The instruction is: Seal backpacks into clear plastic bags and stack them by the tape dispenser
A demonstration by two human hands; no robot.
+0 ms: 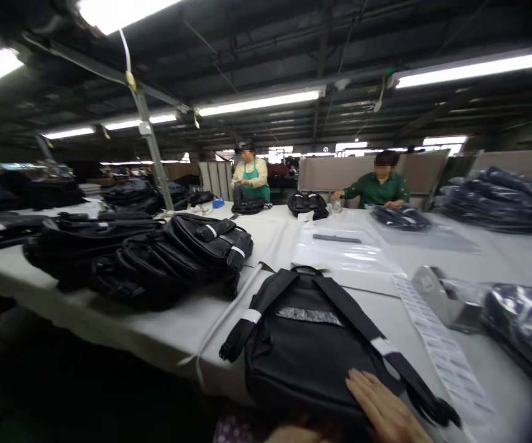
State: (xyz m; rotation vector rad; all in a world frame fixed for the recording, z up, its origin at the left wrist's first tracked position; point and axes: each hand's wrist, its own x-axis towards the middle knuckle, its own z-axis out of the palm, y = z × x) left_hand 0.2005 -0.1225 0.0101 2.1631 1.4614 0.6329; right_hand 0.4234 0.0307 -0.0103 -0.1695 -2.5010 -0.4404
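A black backpack (312, 351) lies on the white-covered table in front of me, its shoulder straps facing up. White bands wrap both straps, and a strip of clear plastic (309, 315) shows between them. My right hand (383, 406) rests on the lower right part of the backpack, fingers stretched out flat. At the bottom edge of the view, my left hand (296, 433) is by the backpack's lower end; it is blurred and mostly cut off, so its fingers do not show clearly.
Several black backpacks (173, 258) lie piled to the left. Clear plastic bags (344, 249) lie beyond. Right are a label strip (445, 351), a metal tape dispenser (445, 298) and a plastic-wrapped bag (524, 320). Two people (251, 175) work across the table.
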